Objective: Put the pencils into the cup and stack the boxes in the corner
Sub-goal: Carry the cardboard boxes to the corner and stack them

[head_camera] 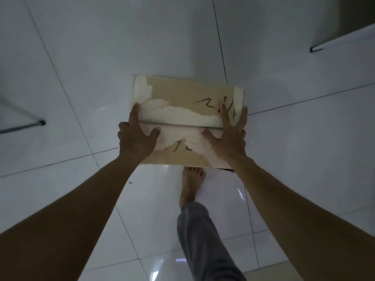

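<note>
A brown cardboard box (182, 98) with torn white tape patches and black scribbled marks on its closed top flaps is held in front of me above the tiled floor. My left hand (136, 136) grips its left side, thumb lying on the top. My right hand (229, 134) grips its right side, fingers spread over the top edge. Pencils and a cup are not in view.
Glossy white floor tiles (81, 57) with dark grout lines lie all around. My bare foot (190, 183) and grey trouser leg are below the box. A metal leg tip (41, 122) stands at the left. A white furniture edge (345, 39) juts in at the upper right.
</note>
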Tool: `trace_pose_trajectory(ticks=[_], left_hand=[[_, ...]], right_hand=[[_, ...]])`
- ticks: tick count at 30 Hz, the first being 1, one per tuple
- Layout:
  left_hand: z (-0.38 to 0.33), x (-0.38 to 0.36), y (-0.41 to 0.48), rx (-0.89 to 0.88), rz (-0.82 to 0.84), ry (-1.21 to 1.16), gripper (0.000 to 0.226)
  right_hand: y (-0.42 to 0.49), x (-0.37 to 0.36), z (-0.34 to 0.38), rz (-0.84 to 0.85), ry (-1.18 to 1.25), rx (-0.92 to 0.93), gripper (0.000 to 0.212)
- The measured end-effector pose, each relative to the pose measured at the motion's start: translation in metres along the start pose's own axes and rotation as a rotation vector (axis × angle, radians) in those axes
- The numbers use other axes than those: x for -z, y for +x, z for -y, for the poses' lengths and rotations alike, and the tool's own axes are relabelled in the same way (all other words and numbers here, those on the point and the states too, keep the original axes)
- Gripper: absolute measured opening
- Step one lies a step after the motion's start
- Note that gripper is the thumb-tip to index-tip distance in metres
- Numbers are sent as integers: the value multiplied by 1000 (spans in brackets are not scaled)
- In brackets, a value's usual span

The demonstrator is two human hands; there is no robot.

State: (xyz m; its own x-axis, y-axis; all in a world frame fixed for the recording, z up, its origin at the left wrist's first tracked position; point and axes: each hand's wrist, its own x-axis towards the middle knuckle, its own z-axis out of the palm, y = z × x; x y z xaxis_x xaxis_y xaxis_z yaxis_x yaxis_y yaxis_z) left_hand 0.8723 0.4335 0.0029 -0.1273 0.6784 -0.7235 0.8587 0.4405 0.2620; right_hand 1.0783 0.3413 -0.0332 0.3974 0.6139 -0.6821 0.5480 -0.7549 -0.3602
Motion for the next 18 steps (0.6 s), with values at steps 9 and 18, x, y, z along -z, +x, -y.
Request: trace_pose_trajectory(ticks=[9,18], left_hand=[[17,46,-59,74,-136,-143,75],[66,133,-156,86,-272,-261,71]], right_hand=[[-47,34,50,-2,-98,88,91],[-171,54,120,-14,-105,173,91]])
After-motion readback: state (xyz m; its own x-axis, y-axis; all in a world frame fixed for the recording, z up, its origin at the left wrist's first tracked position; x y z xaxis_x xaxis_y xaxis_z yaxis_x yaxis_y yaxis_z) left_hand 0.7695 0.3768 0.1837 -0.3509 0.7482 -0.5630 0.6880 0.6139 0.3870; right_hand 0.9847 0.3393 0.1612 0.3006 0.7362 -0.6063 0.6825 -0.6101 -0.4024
